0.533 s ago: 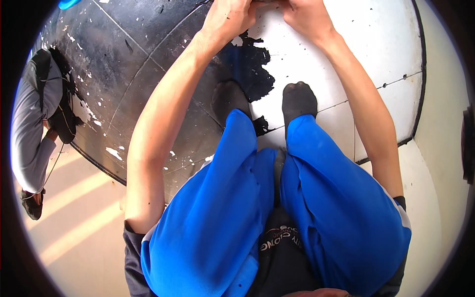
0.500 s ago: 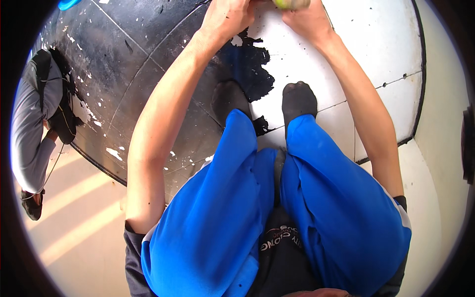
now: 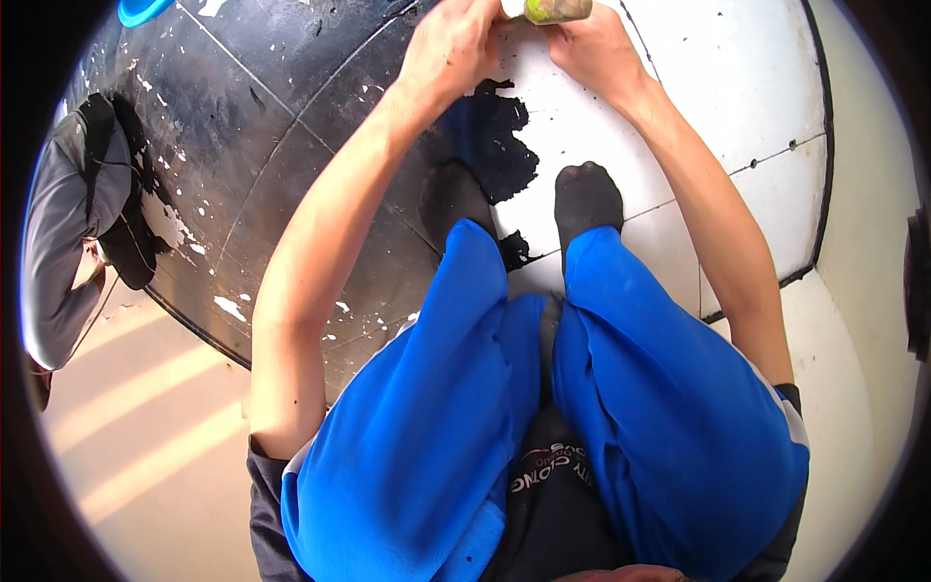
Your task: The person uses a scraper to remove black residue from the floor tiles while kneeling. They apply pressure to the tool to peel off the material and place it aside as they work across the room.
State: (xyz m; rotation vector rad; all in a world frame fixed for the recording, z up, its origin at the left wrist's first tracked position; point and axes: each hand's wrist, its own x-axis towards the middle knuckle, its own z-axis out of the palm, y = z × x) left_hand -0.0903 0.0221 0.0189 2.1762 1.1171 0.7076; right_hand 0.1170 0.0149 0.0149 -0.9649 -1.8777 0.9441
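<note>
Seated person viewed from above, hands at the upper edge of the head view. Compared with half a second earlier, a short, stubby handle, green at its left end and brownish along the rest, shows more fully: in one earlier frame it was out of sight, in the other partly cut off. It now lies between the two hands, overlapping the fingers of the right hand. The left hand appears slightly lower than before. Its fingers are curled, but their tips are cut off or hidden, so their hold cannot be told; the right fingers are bent beside and behind the handle, and whether they grip it cannot be told either.

At far left, the grey trousers of another person have shifted, and the foot below lies closer to the rim. A blue rounded object, cut off at upper left, shows a little more than before; whether it is a container, and what it may hold, cannot be told.

The floor bears a black layer with white flecks, ending raggedly against white tiles. Dark socks and blue trousers occupy the centre.
</note>
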